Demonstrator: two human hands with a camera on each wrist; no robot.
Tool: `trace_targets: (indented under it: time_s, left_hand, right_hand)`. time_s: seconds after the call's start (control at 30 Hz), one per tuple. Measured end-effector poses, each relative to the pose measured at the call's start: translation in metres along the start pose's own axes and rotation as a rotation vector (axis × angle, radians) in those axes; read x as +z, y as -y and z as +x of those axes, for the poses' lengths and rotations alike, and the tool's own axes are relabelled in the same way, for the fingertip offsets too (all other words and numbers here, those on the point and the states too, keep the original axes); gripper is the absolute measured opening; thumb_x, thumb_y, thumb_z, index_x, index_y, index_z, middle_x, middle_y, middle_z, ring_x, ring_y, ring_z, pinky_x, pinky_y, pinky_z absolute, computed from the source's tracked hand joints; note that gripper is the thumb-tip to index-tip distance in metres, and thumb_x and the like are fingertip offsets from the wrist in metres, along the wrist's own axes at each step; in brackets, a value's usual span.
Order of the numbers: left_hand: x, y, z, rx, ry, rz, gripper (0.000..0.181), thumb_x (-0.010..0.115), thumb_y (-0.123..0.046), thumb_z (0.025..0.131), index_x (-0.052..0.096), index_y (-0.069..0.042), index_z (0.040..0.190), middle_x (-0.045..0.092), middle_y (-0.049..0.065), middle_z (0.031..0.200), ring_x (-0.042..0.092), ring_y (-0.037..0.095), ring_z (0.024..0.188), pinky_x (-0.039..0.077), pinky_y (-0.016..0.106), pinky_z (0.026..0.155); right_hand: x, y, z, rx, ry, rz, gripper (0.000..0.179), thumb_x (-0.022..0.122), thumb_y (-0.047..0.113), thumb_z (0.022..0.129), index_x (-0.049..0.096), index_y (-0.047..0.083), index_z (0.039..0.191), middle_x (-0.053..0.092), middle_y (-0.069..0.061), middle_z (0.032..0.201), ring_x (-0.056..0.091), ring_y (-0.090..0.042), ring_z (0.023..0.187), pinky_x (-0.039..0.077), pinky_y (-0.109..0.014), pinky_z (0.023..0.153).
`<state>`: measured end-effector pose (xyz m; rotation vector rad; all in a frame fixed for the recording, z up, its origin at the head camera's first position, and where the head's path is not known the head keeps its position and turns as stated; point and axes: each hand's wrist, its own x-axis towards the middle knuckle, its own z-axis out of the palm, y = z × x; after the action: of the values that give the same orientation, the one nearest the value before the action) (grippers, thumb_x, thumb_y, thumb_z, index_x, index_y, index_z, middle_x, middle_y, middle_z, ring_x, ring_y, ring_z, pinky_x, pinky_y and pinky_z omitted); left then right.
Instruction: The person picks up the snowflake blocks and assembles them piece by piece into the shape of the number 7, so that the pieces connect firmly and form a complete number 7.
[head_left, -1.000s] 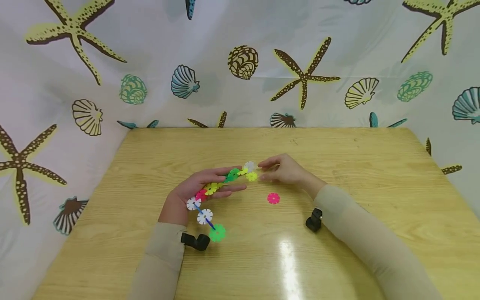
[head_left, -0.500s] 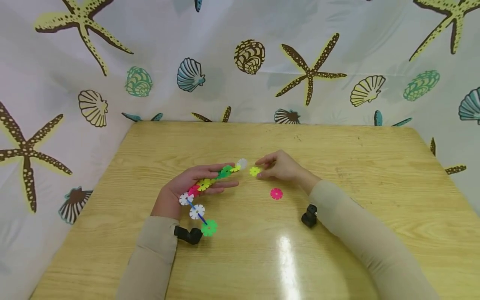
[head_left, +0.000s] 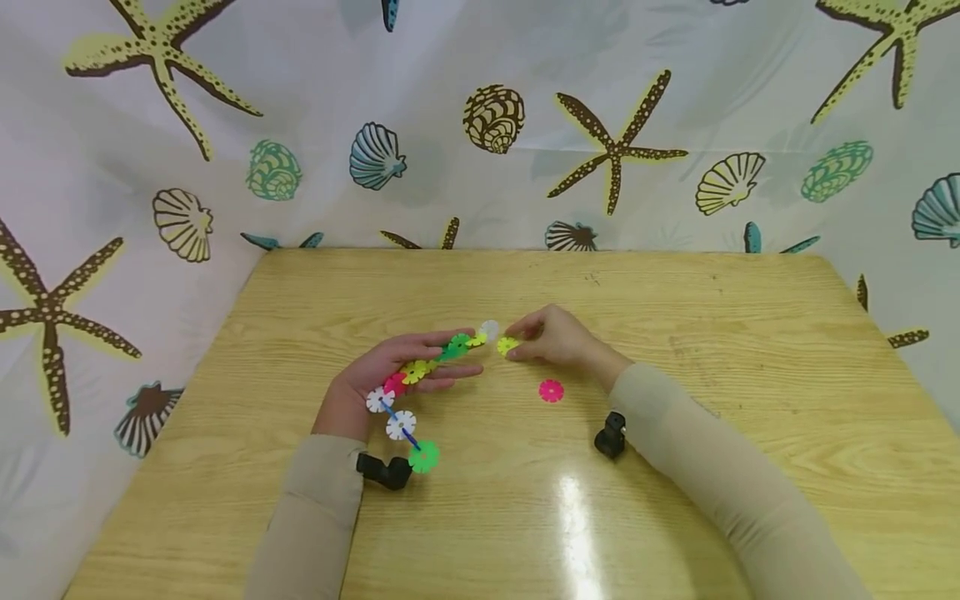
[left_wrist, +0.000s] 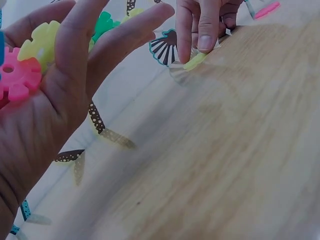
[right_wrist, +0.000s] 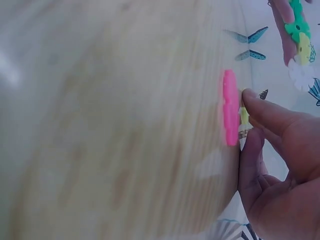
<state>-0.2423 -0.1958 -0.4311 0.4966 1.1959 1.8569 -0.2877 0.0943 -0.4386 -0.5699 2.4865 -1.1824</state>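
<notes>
My left hand (head_left: pixel 405 358) holds a chain of interlocking plastic snowflake discs between thumb and extended fingers. Green, white and blue discs trail past the wrist, ending in a green disc (head_left: pixel 424 457); a clear whitish disc (head_left: pixel 489 331) tops the far end beyond the fingertips. The left wrist view shows a pink disc (left_wrist: pixel 19 74) and a yellow disc (left_wrist: pixel 40 47) against the palm. With thumb and fingertips, my right hand (head_left: pixel 558 336) pinches a single yellow disc (head_left: pixel 507 346) at the tabletop. It lies just right of the chain's clear end.
A loose pink disc (head_left: pixel 551 391) lies on the wooden table (head_left: pixel 480 533), nearer me than the right hand. Cloth printed with starfish and shells (head_left: pixel 420 83) hangs behind and beside the table. A black wrist camera (head_left: pixel 384 471) juts out beside the chain's green end.
My right hand has closed in on the loose yellow disc, its fingertips now at the edges. The left hand and chain have shifted slightly left, away from that disc. The pink disc stays put.
</notes>
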Motion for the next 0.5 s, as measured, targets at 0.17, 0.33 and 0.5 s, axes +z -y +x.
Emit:
trace_targets:
  time_s: [0.17,0.33,0.5]
  left_hand:
    - [0.000,-0.003,0.006,-0.005,0.020,-0.008,0.050,0.024,-0.010,0.110,0.016,-0.004,0.160,0.017,0.016,0.167,0.050,0.024,0.139,0.054,0.025,0.098]
    - [-0.005,-0.005,0.012,0.002,0.024,0.025,0.050,0.027,-0.011,0.110,0.021,-0.005,0.159,0.023,0.017,0.165,0.051,0.024,0.138,0.053,0.027,0.100]
    - [-0.007,-0.005,0.016,-0.003,0.014,0.023,0.051,0.028,-0.012,0.110,0.018,-0.005,0.159,0.019,0.019,0.165,0.053,0.023,0.137,0.053,0.027,0.100]
  right_hand:
    - [0.001,-0.001,0.000,-0.005,-0.009,-0.017,0.036,0.082,0.021,0.084,0.075,0.007,0.116,0.075,-0.009,0.113,0.063,-0.014,0.090,0.052,-0.024,0.076]
    - [0.000,-0.001,0.000,0.008,-0.009,-0.018,0.036,0.082,0.021,0.084,0.074,0.007,0.116,0.074,-0.009,0.116,0.065,-0.019,0.104,0.053,-0.032,0.091]
    - [0.000,-0.001,-0.001,0.037,-0.026,-0.039,0.033,0.083,0.022,0.083,0.072,0.007,0.111,0.072,-0.007,0.108,0.063,-0.019,0.100,0.052,-0.033,0.090]
